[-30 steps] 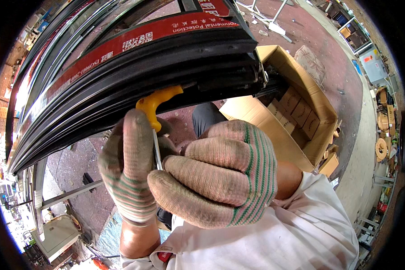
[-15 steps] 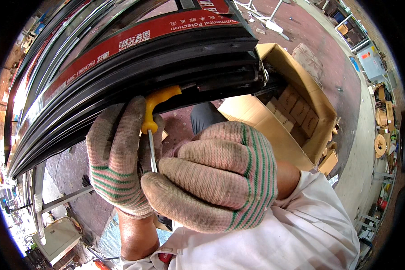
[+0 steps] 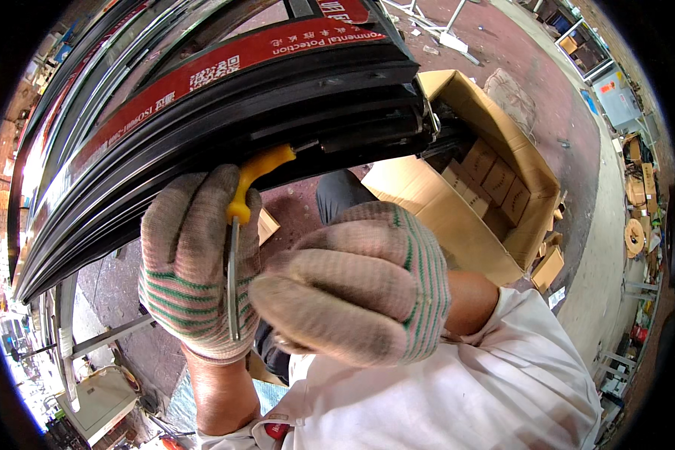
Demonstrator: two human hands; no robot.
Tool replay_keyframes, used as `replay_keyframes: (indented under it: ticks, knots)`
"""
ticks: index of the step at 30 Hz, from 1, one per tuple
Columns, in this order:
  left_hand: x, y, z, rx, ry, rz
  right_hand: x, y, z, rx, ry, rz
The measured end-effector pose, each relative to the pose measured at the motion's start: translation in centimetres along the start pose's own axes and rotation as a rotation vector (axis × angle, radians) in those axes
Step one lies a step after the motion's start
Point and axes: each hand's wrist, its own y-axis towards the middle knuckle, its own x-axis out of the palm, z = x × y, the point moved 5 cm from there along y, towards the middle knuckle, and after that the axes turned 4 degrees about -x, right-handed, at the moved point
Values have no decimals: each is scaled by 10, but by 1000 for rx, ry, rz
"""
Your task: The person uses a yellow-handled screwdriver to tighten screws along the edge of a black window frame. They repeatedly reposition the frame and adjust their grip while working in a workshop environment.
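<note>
My left hand [image 3: 191, 262], in a grey-pink knitted glove with green stripes, is closed around a bent yellow-handled tool [image 3: 259, 174]. Its fingertips sit at the lower edge of a black metal frame [image 3: 292, 101]. From the handle's lower end a thin metal shaft [image 3: 233, 292] runs down across the glove; a short metal piece at the upper end points to the frame's underside. My right hand [image 3: 352, 292], gloved alike and slightly blurred, is closed just right of the shaft, its fingers curled together. Anything within those fingers is hidden.
An open cardboard box [image 3: 495, 165] with small cartons inside stands on the floor to the right, beyond my knee [image 3: 341, 199]. A grey cabinet [image 3: 97, 401] lies low on the left. White metal legs [image 3: 446, 34] stand at the far side.
The tool's shaft has swung from leaning toward my right hand to nearly upright, and its lower end now shows. My right hand has shifted slightly left. The frame sits slightly farther left in view.
</note>
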Motion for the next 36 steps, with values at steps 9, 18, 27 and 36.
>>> replay_keyframes:
  ticks: [9, 18, 27, 36]
  knots:
    - [-7, 14, 11, 75, 70, -44, -14, -45, 23, 244, -14, -216]
    - [-5, 16, 11, 35, 26, -73, -11, -101, 52, 441, -157, -209]
    - [-5, 18, 15, -31, 0, -90, -10, -108, 58, 531, -115, -174]
    - [-6, 14, 11, -29, -75, -18, -17, -114, 55, 589, -183, -200]
